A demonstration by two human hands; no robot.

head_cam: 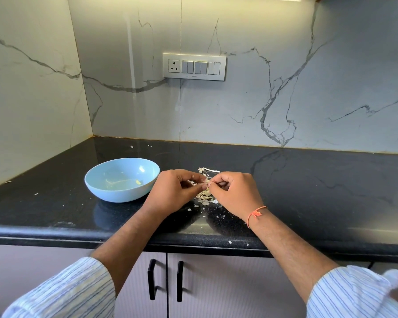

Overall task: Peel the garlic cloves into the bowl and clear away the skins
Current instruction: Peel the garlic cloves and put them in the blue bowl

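Garlic clove [206, 182] pinched between left hand [174, 189] and right hand [233, 191] fingertips.

The tabletop [308, 191] is black speckled stone, polished glossy enough to mirror the wall. The bowl [115, 191] looks like smooth, slightly shiny pale-blue plastic or ceramic. The skins [203, 196] are dry, papery, matt flakes. The sleeves [67, 292] are striped woven cloth.
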